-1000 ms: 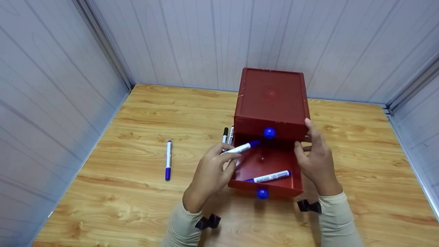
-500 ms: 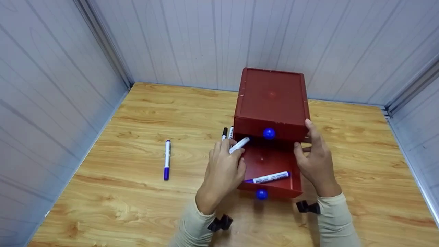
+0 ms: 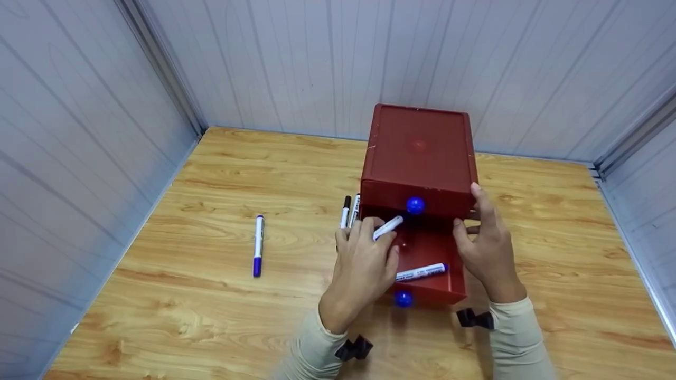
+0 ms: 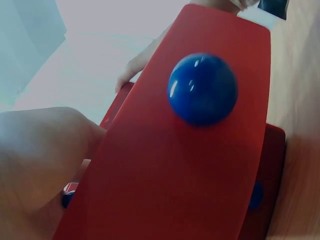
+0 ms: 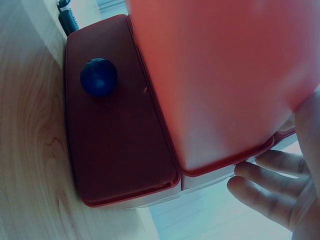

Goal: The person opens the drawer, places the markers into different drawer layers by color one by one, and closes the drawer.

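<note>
A red cabinet with blue ball knobs has its middle drawer pulled out. My left hand pinches a white marker over that drawer's left side, the far end pointing under the upper drawer front. Another marker, white with a blue end, lies inside behind the drawer front, partly hidden by the left hand. My right hand rests at the cabinet's right side, index finger at the front corner and thumb by the drawer's right wall. In the right wrist view its fingers lie loosely extended beside the drawer.
On the wooden table, a blue-capped marker lies to the left. A black-capped marker and another marker lie against the cabinet's left side. Below the pulled-out drawer is a closed bottom drawer. Panel walls surround the table.
My left hand has moved right with its marker, from the drawer's left edge to over its inside, and the marker's tilt has steepened. The right hand stays where it was.
</note>
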`<state>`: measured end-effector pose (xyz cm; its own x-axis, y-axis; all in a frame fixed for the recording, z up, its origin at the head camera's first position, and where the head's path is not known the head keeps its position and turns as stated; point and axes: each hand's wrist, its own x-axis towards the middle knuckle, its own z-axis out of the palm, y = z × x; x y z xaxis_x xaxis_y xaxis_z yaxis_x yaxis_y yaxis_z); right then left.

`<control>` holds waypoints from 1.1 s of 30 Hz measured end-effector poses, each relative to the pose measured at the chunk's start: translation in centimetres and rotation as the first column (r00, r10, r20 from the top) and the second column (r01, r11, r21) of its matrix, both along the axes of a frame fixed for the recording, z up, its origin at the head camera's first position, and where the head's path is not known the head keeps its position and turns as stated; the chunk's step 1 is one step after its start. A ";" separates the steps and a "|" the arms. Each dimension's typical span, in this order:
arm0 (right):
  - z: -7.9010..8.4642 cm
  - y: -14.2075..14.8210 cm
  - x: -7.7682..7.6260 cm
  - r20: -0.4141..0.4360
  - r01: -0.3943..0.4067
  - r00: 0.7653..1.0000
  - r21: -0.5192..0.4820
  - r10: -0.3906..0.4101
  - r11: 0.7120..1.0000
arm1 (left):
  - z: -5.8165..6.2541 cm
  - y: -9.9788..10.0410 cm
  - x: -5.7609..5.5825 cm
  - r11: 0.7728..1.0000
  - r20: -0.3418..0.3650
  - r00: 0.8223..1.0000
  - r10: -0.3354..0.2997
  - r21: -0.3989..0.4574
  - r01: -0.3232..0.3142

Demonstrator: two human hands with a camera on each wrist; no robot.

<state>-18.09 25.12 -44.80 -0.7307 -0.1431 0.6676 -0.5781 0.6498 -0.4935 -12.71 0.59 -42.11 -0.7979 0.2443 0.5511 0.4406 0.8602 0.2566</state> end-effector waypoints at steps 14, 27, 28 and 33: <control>0.2 -0.1 0.0 0.010 -0.003 1.000 -0.009 0.003 1.000 | -0.1 0.5 0.1 0.996 0.050 0.998 -0.042 -0.080 0.046; 0.0 0.1 0.0 0.006 0.006 1.000 0.001 -0.006 1.000 | -0.5 0.4 0.0 0.995 0.002 0.995 -0.096 0.000 0.096; 0.0 0.1 0.0 0.007 0.006 1.000 -0.001 -0.006 1.000 | -0.4 0.3 0.0 0.994 0.000 0.994 -0.107 0.016 0.107; 0.0 0.0 0.0 0.009 0.005 1.000 -0.008 -0.004 1.000 | -0.2 0.0 0.0 0.984 -0.015 0.988 -0.152 0.087 0.153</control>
